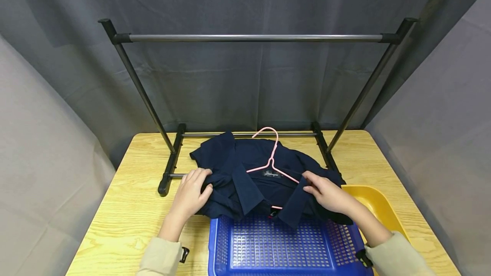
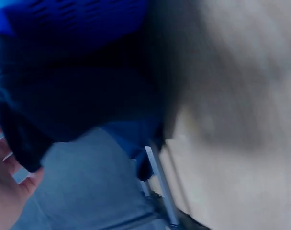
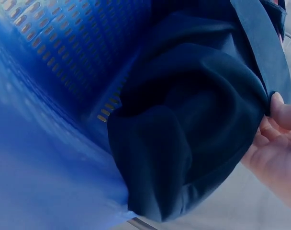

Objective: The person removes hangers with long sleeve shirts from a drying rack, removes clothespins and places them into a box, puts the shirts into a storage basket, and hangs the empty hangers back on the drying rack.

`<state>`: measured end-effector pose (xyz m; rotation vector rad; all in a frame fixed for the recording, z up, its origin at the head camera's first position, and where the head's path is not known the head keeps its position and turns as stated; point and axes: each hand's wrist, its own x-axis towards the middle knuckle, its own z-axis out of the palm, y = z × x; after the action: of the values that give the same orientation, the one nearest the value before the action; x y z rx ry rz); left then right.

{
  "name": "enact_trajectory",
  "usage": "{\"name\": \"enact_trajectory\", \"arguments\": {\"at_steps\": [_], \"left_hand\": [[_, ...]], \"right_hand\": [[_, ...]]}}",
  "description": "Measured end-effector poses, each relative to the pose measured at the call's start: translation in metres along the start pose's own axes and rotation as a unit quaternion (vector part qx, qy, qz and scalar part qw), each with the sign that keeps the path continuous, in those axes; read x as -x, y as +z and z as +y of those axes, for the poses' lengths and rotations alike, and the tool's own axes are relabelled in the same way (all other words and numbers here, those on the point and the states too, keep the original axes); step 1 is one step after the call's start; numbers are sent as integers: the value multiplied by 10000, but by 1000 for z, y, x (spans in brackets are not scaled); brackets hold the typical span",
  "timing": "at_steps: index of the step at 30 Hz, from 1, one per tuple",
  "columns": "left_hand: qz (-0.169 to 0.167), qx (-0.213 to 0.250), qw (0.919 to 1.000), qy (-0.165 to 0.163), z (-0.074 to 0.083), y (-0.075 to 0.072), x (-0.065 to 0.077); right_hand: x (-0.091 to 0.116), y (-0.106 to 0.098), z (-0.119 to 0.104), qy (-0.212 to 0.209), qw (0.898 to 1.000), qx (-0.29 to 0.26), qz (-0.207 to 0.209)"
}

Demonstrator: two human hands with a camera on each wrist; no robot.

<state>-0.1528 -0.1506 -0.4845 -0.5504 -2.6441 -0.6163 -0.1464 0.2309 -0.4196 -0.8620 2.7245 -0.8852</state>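
Note:
A dark navy collared shirt (image 1: 226, 182) lies over the far part of a blue basket, its collar spread. Inside its neck sits a pink hanger (image 1: 273, 152), hook pointing up and away, with a label beneath the hanger's neck. On the left, my left hand (image 1: 192, 193) grips bunched cloth of the shirt between thumb and fingers. Opposite it, my right hand (image 1: 326, 191) pinches the shirt's edge beside the right collar flap. The right wrist view shows thumb and fingers of the right hand (image 3: 279, 139) on that edge, the cloth (image 3: 193, 105) hanging in folds. Part of the hanger is hidden under the shirt.
The blue perforated basket (image 1: 281, 271) stands at the table's near side, with a yellow container (image 1: 379, 203) to its right. Behind rises a black rack with a metal crossbar (image 1: 255, 38); the shirt overlaps its base. Curtains surround the wooden table (image 1: 126, 208).

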Motion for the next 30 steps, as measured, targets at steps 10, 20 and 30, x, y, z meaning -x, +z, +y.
{"name": "enact_trajectory", "arguments": {"at_steps": [10,20,30], "left_hand": [[-690,18,9949,735,26,-10,-28],[-1628,-9,9837,764,45,-8,-46],[-1415,67,9831,1157,56,-3,-59]], "right_hand": [[0,1,-1,-123,9997,-26,203],[-1,1,-2,-253,9981,140,535],[-1,1,-2,-474,9937,194,992]]}}
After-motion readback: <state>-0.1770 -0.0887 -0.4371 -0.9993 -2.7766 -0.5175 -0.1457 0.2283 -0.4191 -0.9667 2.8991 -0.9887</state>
